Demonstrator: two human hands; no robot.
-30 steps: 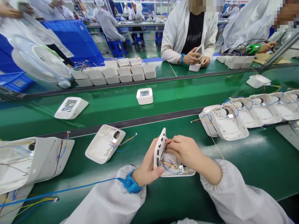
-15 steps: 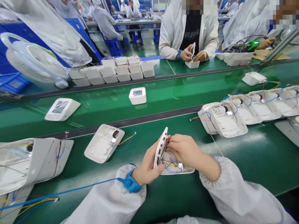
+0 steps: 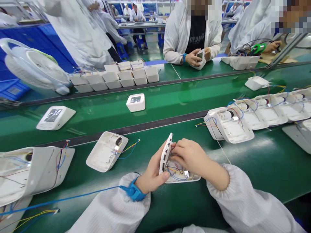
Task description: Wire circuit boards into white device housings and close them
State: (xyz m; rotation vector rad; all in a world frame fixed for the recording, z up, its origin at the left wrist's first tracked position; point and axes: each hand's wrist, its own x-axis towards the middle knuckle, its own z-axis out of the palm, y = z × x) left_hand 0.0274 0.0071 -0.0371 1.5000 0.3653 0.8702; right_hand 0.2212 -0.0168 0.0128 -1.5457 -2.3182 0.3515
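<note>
My left hand (image 3: pixel 154 171) is closed on a white plastic cover (image 3: pixel 166 153), held tilted nearly upright so its slotted edge faces me. Behind that cover, my right hand (image 3: pixel 186 152) has its fingers bent and pinched at the inner side; what they grip is hidden, perhaps among the wires. Below both hands a white housing (image 3: pixel 191 178) lies open on the green bench, with red, yellow and blue wires (image 3: pixel 175 171) inside it. A blue wrist strap (image 3: pixel 136 191) with a cord is around my left wrist.
Another open housing (image 3: pixel 102 155) lies to the left, near stacked housings (image 3: pixel 43 171). More wired housings (image 3: pixel 239 129) line the right. Finished-looking units with screens (image 3: pixel 136 103) sit on the green conveyor (image 3: pixel 165 97). Across it, a co-worker (image 3: pixel 191 35) holds a white unit.
Units on the conveyor have shifted left. The co-worker opposite has lifted and turned their unit. My hands keep nearly the same pose on the cover.
</note>
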